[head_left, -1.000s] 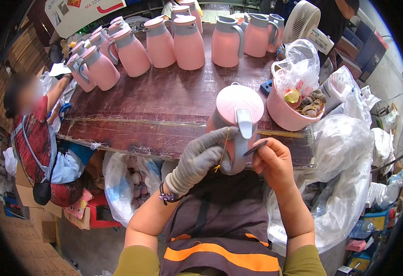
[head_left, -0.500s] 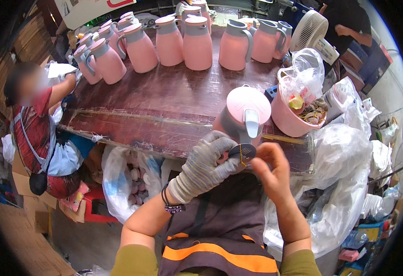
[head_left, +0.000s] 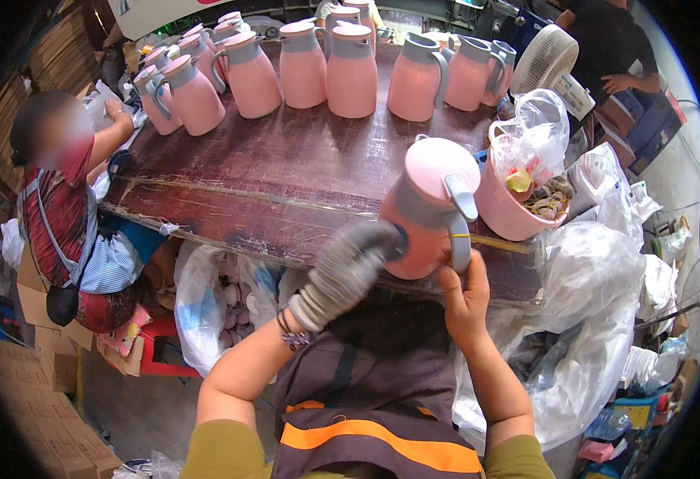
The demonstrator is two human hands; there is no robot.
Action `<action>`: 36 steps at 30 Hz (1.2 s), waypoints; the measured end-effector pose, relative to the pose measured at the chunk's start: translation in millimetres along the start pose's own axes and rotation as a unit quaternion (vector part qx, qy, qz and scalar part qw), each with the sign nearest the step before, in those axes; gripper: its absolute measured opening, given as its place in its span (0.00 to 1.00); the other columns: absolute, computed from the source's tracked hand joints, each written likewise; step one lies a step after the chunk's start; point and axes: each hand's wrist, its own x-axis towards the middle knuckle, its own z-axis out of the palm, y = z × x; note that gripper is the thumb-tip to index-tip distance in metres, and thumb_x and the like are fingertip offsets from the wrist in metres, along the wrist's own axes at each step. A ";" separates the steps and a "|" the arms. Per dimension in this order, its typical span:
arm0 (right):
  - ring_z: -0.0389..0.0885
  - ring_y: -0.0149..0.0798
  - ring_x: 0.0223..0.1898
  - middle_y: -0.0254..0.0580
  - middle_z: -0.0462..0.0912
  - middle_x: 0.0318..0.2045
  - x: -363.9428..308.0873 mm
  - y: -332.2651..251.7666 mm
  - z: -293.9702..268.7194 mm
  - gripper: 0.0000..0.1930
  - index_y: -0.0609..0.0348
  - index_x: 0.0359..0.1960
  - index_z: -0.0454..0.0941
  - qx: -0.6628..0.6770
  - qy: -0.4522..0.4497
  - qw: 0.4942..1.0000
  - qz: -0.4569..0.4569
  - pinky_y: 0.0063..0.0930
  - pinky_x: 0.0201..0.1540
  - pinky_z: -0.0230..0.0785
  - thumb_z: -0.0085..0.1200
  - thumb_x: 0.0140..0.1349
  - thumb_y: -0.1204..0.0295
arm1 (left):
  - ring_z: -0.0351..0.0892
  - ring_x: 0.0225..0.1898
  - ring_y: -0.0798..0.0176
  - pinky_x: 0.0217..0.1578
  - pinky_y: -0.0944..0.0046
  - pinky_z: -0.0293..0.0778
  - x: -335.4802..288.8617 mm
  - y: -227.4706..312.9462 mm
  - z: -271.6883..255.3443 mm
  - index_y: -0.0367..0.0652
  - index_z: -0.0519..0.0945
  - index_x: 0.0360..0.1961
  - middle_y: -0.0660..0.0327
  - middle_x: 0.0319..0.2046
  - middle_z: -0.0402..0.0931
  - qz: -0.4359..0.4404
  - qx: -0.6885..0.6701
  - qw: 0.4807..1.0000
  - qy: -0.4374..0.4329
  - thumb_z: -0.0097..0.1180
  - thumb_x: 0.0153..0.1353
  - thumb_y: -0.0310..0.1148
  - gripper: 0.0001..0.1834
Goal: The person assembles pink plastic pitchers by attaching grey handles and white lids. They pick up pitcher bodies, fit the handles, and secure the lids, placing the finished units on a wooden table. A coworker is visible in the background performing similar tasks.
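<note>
A pink jug (head_left: 422,207) with a grey neck, pale pink lid and grey spout or lever stands tilted at the table's near edge. My right hand (head_left: 467,299), bare, is closed on the lower end of its grey handle (head_left: 461,249). A thin yellow band crosses that handle. My left hand (head_left: 346,271), in a grey striped glove, is smeared by motion at the jug's left side. At its fingertips shows a dark round tag (head_left: 399,242), partly hidden by the glove.
Several pink jugs (head_left: 351,76) stand along the far side of the dark red table (head_left: 286,160). To the right are a pink bucket (head_left: 510,209) with plastic bags, a fan (head_left: 547,57) and clear bags (head_left: 589,263). A person (head_left: 67,191) sits at left; another (head_left: 613,52) is at far right.
My right hand has moved down onto the jug's handle, which now points more to the right. The left hand, with the dark tag, has shifted left to the jug's side.
</note>
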 end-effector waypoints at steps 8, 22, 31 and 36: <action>0.73 0.22 0.32 0.30 0.79 0.30 28.3 -13.1 -7.9 0.12 0.63 0.38 0.76 0.247 -0.013 0.948 0.198 0.18 0.37 0.65 0.49 0.68 0.65 | 0.78 0.32 0.52 0.35 0.59 0.75 -1.7 22.6 15.0 0.39 0.77 0.44 0.52 0.33 0.76 -0.021 0.150 0.988 0.033 0.57 0.56 0.26 0.13; 0.72 0.21 0.25 0.30 0.78 0.24 57.2 -11.9 3.0 0.17 0.63 0.30 0.78 0.143 -0.052 0.971 0.183 0.18 0.30 0.62 0.47 0.69 0.61 | 0.79 0.32 0.46 0.31 0.51 0.74 -17.1 -17.7 39.4 0.45 0.75 0.43 0.53 0.29 0.78 -0.048 0.304 0.943 -0.130 0.54 0.60 0.44 0.17; 0.79 0.33 0.32 0.40 0.81 0.28 21.0 91.5 -6.9 0.12 0.63 0.37 0.79 -0.078 -0.075 0.978 0.181 0.25 0.38 0.69 0.50 0.66 0.65 | 0.78 0.23 0.66 0.28 0.64 0.72 21.2 -81.1 -129.9 0.39 0.77 0.41 0.59 0.25 0.79 -0.254 0.328 0.890 0.187 0.51 0.65 0.45 0.18; 0.80 0.48 0.36 0.48 0.81 0.33 11.4 135.9 -21.8 0.10 0.62 0.36 0.78 -0.205 -0.017 0.972 0.110 0.33 0.40 0.71 0.51 0.64 0.67 | 0.78 0.43 0.44 0.44 0.52 0.72 16.2 -100.5 -129.6 0.44 0.77 0.43 0.49 0.39 0.80 -0.354 0.425 0.832 0.040 0.53 0.61 0.46 0.17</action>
